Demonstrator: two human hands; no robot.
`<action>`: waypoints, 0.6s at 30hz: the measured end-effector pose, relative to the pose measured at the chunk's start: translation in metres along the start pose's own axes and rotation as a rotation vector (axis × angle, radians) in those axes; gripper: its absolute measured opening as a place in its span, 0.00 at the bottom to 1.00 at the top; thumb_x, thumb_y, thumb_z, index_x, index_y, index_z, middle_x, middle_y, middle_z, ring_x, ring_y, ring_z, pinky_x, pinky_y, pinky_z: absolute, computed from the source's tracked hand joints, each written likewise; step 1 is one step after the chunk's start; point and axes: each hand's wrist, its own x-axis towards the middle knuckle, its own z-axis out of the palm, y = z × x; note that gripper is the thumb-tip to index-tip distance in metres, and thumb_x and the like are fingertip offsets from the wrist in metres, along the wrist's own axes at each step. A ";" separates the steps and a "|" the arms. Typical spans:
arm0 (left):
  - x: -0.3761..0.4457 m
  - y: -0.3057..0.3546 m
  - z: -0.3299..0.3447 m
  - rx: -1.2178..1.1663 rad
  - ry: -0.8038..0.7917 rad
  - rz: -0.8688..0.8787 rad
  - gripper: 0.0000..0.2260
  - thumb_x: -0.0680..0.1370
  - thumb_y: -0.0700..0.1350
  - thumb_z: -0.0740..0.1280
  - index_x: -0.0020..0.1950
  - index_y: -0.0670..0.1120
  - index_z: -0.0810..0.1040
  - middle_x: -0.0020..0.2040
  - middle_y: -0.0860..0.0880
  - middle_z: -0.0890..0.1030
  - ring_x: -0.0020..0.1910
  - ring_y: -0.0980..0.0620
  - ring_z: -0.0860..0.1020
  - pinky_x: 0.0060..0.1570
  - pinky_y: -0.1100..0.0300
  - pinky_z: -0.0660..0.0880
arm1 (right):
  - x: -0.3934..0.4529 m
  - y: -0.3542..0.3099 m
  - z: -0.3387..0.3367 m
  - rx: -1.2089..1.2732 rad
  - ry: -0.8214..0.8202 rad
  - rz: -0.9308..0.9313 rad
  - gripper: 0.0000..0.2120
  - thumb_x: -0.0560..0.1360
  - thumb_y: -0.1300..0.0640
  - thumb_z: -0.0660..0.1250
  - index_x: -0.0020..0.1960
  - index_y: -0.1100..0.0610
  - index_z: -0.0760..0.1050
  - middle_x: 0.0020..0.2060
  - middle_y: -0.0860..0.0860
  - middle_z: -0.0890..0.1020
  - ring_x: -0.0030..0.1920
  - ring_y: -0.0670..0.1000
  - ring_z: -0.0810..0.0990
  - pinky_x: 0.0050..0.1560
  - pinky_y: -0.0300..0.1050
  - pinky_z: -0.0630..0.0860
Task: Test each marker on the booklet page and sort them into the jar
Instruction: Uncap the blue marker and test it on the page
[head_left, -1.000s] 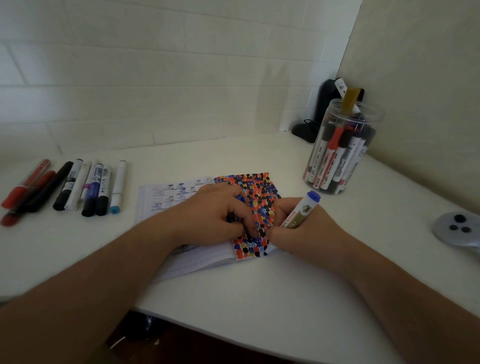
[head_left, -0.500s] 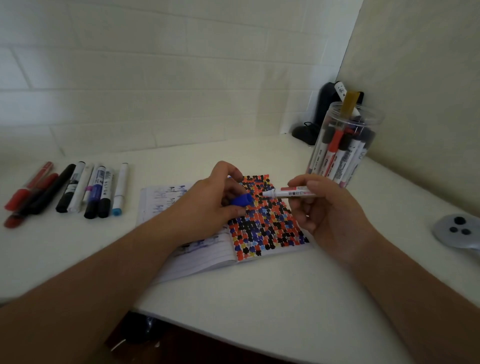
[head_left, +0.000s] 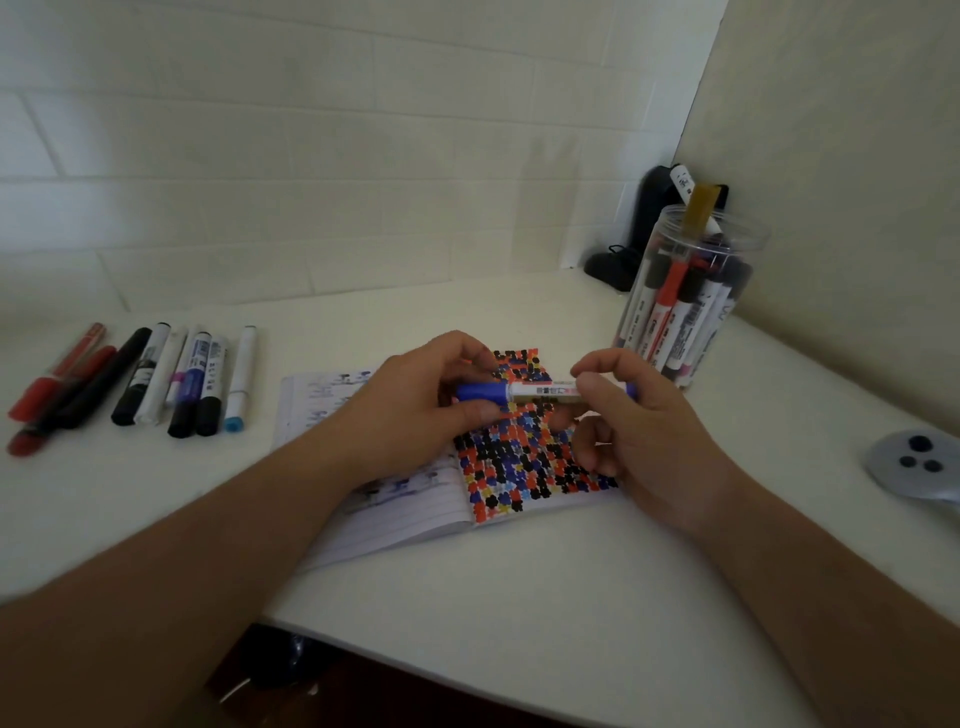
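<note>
**Blue-capped marker held level over the dotted page**

Held crosswise above the open lined booklet (head_left: 395, 514): one white-barrelled marker with a blue cap (head_left: 540, 392), lying roughly level, cap end to the left. Left hand (head_left: 415, 410) pinching the blue cap (head_left: 480, 392) between thumb and curled fingers. Right hand (head_left: 631, 431) wrapped round the barrel's other end, thumb and forefinger closed on it, a blue tip of the marker just showing past the knuckles. Cap seated against the barrel; whether fully pressed home, impossible to tell.

Below both hands, the booklet's right page (head_left: 524, 467), packed with small red, blue, black and yellow blots; left page mostly hidden under the left wrist, with a few small marks showing.

At the right rear of the white table (head_left: 519, 597), near the corner of the walls, a clear round plastic jar (head_left: 691, 291), upright and holding many markers standing on end, red and black caps among them. Well apart on the far left, a row of loose markers (head_left: 156, 379) lying side by side, red, black, white and blue. At the right edge, a grey rounded object with three dark dots (head_left: 914, 462).
</note>
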 end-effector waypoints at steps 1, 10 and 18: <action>0.000 0.001 -0.001 -0.085 0.020 -0.007 0.09 0.79 0.46 0.72 0.57 0.56 0.78 0.49 0.58 0.86 0.47 0.58 0.83 0.51 0.61 0.79 | 0.000 0.000 0.000 -0.073 0.022 -0.033 0.03 0.84 0.56 0.63 0.54 0.53 0.75 0.41 0.57 0.85 0.29 0.55 0.74 0.25 0.42 0.68; 0.000 0.002 0.003 -0.160 0.043 -0.025 0.20 0.86 0.57 0.51 0.50 0.44 0.75 0.34 0.54 0.73 0.31 0.57 0.68 0.35 0.67 0.68 | -0.001 0.012 0.010 -0.610 0.042 -0.272 0.15 0.81 0.40 0.54 0.58 0.44 0.75 0.33 0.46 0.76 0.30 0.42 0.71 0.31 0.39 0.68; 0.002 -0.005 0.003 -0.128 0.084 -0.009 0.19 0.86 0.58 0.53 0.51 0.48 0.77 0.40 0.48 0.76 0.39 0.51 0.72 0.45 0.53 0.72 | 0.004 0.016 0.017 -0.551 -0.005 -0.221 0.11 0.85 0.45 0.55 0.54 0.46 0.75 0.30 0.40 0.76 0.29 0.42 0.70 0.32 0.39 0.67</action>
